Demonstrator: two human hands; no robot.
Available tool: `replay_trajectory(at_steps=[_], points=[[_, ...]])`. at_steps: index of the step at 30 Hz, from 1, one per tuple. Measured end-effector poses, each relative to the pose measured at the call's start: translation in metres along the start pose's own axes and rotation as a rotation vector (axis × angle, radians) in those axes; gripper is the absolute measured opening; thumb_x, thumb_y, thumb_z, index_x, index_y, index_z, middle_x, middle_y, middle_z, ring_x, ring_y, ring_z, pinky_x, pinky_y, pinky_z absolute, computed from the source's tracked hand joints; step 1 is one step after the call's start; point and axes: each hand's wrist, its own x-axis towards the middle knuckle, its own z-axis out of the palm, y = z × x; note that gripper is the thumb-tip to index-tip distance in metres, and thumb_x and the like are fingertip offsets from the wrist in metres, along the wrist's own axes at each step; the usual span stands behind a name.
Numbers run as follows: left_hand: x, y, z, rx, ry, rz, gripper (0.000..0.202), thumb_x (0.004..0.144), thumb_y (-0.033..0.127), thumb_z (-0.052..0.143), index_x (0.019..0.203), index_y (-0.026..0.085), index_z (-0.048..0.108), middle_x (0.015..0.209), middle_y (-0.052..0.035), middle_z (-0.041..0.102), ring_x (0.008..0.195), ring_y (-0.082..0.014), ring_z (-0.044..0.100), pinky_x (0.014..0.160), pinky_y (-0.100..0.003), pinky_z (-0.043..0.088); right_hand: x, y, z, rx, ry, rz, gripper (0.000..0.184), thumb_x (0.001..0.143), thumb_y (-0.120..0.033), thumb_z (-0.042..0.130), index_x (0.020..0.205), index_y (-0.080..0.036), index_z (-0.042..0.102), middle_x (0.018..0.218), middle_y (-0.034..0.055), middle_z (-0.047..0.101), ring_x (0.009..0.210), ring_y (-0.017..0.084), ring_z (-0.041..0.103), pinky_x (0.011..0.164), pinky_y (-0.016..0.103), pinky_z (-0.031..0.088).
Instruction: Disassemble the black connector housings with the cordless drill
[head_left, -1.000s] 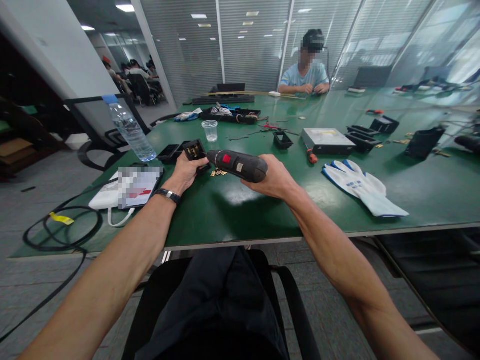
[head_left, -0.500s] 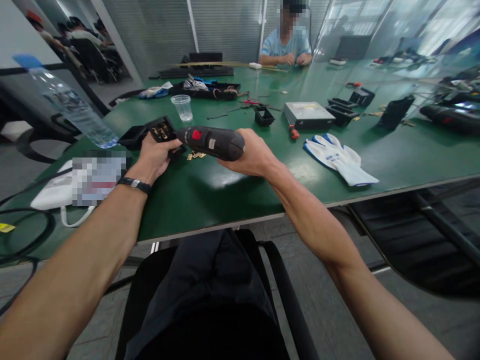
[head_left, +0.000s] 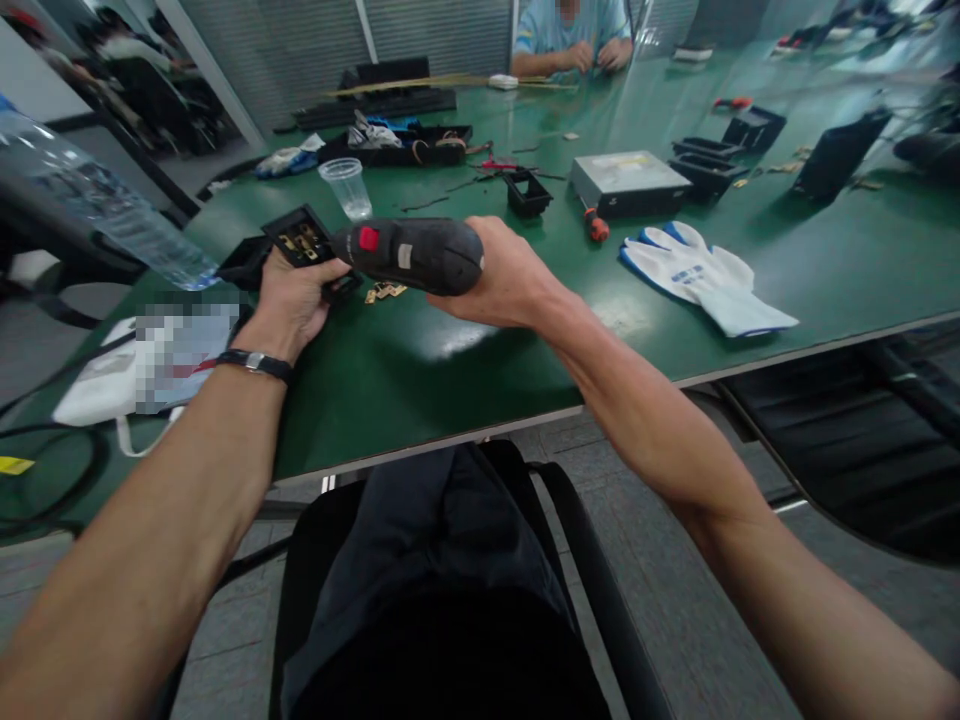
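My left hand [head_left: 294,300] is closed around a black plastic box [head_left: 298,236] with brass-coloured metal pieces inside, holding it tilted above the table. In my right hand [head_left: 510,272] is a black power screwdriver [head_left: 420,254] with a red switch, its front end pointing left at the box. The tool's tip is hidden, so I cannot tell whether it touches a screw. Several small brass pieces [head_left: 385,291] lie on the table just below the tool. Another black box [head_left: 246,262] sits behind my left hand.
A clear plastic cup [head_left: 346,188], a water bottle [head_left: 112,200], a metal drive unit [head_left: 628,182], an orange-handled screwdriver [head_left: 597,225] and white work gloves [head_left: 701,270] are on the green table [head_left: 420,390]. A person [head_left: 574,45] sits across. An office chair [head_left: 847,440] stands at right.
The camera view has tilted down and shifted, so the table items appear higher. Both hands keep their grip on the box and the power screwdriver, with little change between them.
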Motion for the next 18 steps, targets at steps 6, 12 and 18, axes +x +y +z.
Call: replay_trajectory(at_steps=[6, 12, 18], points=[[0.0049, -0.0074, -0.007, 0.039, 0.002, 0.018, 0.053, 0.05, 0.027, 0.095, 0.093, 0.02, 0.064, 0.095, 0.0003, 0.072, 0.092, -0.0193, 0.069, 0.083, -0.036, 0.058, -0.0001, 0.0, -0.0001, 0.057, 0.022, 0.023, 0.036, 0.074, -0.045, 0.075, 0.088, -0.014, 0.063, 0.086, 0.008, 0.065, 0.099, 0.031, 0.067, 0.078, 0.035, 0.053], [0.0047, -0.0072, -0.0061, 0.026, 0.01, 0.013, 0.051, 0.05, 0.025, 0.094, 0.091, 0.02, 0.063, 0.094, -0.0012, 0.073, 0.091, -0.0195, 0.069, 0.085, -0.037, 0.058, -0.0001, -0.0004, -0.0002, 0.047, 0.015, 0.051, 0.032, 0.073, -0.043, 0.075, 0.088, -0.016, 0.064, 0.085, 0.0096, 0.065, 0.096, 0.032, 0.068, 0.076, 0.037, 0.053], [0.0038, -0.0048, -0.0053, 0.025, 0.025, -0.005, 0.051, 0.05, 0.025, 0.094, 0.091, 0.019, 0.064, 0.093, -0.0016, 0.073, 0.09, -0.02, 0.069, 0.085, -0.039, 0.058, -0.0005, -0.0029, -0.0032, 0.039, -0.008, 0.051, 0.029, 0.074, -0.041, 0.073, 0.086, -0.017, 0.065, 0.082, 0.01, 0.066, 0.091, 0.031, 0.069, 0.075, 0.037, 0.052]])
